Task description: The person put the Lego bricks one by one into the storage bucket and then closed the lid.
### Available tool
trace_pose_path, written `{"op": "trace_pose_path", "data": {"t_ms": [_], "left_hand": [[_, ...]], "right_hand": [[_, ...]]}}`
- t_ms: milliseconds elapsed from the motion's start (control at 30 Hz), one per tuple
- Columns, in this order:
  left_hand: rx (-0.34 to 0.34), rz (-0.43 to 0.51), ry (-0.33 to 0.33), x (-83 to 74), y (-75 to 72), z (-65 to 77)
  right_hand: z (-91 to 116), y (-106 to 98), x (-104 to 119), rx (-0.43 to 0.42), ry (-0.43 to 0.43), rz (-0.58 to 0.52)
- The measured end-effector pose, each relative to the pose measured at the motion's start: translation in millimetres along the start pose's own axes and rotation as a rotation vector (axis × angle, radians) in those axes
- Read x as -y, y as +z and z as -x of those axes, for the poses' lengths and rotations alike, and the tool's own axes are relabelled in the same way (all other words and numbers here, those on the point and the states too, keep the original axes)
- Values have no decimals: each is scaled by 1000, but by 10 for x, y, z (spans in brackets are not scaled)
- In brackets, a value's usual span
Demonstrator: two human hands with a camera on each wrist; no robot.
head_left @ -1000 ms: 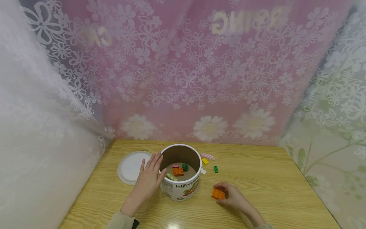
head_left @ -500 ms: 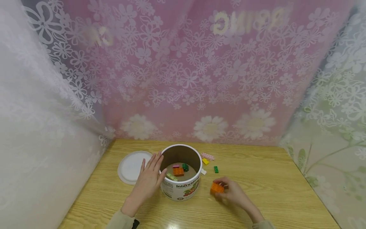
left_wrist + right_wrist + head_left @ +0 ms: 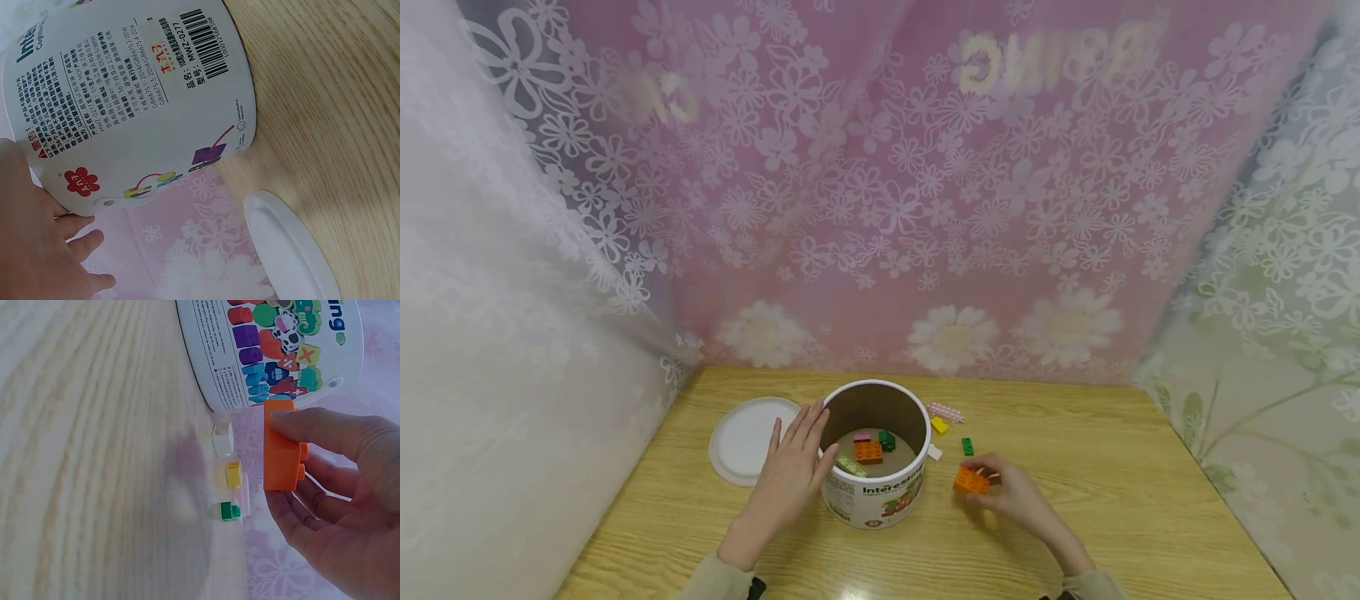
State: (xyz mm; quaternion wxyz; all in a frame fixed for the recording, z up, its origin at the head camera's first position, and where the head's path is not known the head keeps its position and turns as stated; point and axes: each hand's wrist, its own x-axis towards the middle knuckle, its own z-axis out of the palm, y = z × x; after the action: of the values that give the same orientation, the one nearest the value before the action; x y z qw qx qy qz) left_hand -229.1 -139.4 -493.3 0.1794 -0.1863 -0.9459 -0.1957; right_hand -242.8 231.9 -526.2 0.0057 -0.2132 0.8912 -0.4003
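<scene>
My right hand (image 3: pixel 1021 503) pinches an orange building brick (image 3: pixel 972 481) between thumb and fingers, right of the bucket. In the right wrist view this orange brick (image 3: pixel 280 447) shows its studs turned toward the palm, and a gap shows between it and the table. My left hand (image 3: pixel 793 468) rests with extended fingers against the left rim of a round white bucket (image 3: pixel 880 505) printed with pictures and text. Inside the bucket lie another orange brick (image 3: pixel 868 452), a dark green piece (image 3: pixel 887 440), a pink piece (image 3: pixel 862 437) and a pale green piece (image 3: pixel 851 466).
A round white lid (image 3: pixel 747 442) lies on the wooden table (image 3: pixel 1112 467) left of the bucket. To the bucket's right are a white piece (image 3: pixel 934 452), a yellow brick (image 3: pixel 939 426), a pink strip (image 3: pixel 946 412) and a small green brick (image 3: pixel 967 447). Curtains surround the table.
My right hand has lifted the orange brick and moved it slightly away from me, toward the small green brick. My left hand stays at the bucket's rim.
</scene>
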Motion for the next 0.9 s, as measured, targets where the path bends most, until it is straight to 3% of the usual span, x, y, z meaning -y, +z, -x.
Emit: {"op": "trace_pose_path", "data": {"t_ms": [900], "left_hand": [[-12,-34,11,-13,-14,-6]], "right_hand": [[-278,-410,293,-121,-82,99]]}}
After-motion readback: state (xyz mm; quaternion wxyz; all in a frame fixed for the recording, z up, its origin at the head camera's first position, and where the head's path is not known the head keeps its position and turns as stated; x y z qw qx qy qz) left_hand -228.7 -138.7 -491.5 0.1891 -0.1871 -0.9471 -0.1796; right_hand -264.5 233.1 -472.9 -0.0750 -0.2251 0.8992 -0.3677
